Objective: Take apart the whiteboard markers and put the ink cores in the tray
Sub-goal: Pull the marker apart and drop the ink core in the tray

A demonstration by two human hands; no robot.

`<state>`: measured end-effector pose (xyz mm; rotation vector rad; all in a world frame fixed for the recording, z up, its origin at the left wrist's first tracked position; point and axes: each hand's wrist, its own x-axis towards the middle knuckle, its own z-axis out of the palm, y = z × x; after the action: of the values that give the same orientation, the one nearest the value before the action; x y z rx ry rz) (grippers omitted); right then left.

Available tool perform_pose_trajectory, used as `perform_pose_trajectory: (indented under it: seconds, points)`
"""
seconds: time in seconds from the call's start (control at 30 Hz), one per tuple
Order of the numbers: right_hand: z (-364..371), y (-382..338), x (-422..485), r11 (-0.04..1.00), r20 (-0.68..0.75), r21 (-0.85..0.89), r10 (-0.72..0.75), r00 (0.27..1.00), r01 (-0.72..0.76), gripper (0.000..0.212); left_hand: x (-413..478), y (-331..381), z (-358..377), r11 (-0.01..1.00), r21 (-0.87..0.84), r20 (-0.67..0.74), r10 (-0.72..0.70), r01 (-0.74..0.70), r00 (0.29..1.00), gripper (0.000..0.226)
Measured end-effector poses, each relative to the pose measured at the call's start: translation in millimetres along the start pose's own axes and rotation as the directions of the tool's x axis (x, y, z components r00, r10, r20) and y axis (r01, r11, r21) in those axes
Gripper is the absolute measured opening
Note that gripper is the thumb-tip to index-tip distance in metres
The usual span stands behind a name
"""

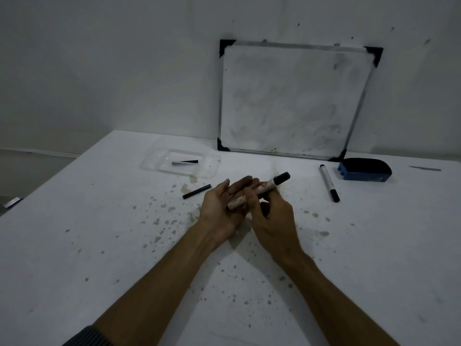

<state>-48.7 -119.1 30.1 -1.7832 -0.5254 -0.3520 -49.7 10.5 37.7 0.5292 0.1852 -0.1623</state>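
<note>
Stained pale marker [259,192], black cap on, tilted

Two bare forearms reach in from below. The left hand [219,206] and right hand [272,216] wear nothing; a dark ribbed sleeve [86,337] covers the left arm's upper part.

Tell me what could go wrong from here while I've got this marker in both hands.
1. The marker sits loosely across the left hand with the right hand pinching it; a hard pull could fling the core or ink onto the already stained table.
2. The loose black stick lies outside the clear tray and could be forgotten.
3. The second marker lies free and might roll.
</note>
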Motion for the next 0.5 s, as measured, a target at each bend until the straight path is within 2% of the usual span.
perform_pose_trajectory:
  seconds: [0.07,0.13,0.23,0.27,0.33,0.5]
  points:
    - [0.0,-3.3,-2.8,0.998,-0.05,0.013,-0.058,0.997,0.058,0.024,-0.2,0.0,-0.7,1.0,-0.023,-0.002,-0.006,0.006,1.0,0.055]
    - [2.0,-3.3,-5.5,0.987,-0.045,-0.073,-0.145,0.988,0.142,0.021,-2.2,1.1,0.0,0.999,-0.033,0.016,-0.013,0.014,1.0,0.056]
    - [8.2,-1.3,-7.9,0.981,0.093,-0.182,-0.057,0.994,0.073,0.045,-5.1,-1.5,0.4,0.999,0.04,-0.011,-0.037,0.037,0.999,0.053]
    - [7.3,0.3,-7.4,0.986,0.089,-0.162,-0.034,0.995,0.048,0.047,-5.6,-1.3,1.1,0.998,0.038,-0.017,-0.047,0.048,0.999,0.053]
    - [3.4,0.0,-3.6,0.994,0.025,-0.103,-0.034,0.999,0.036,0.039,-5.9,1.1,2.3,0.999,0.034,0.001,-0.038,0.038,0.999,0.056]
    - [-10.9,-2.7,3.6,0.998,-0.105,0.019,0.054,0.993,-0.052,0.027,-5.6,6.0,2.5,0.987,0.159,0.004,-0.012,0.012,1.0,0.052]
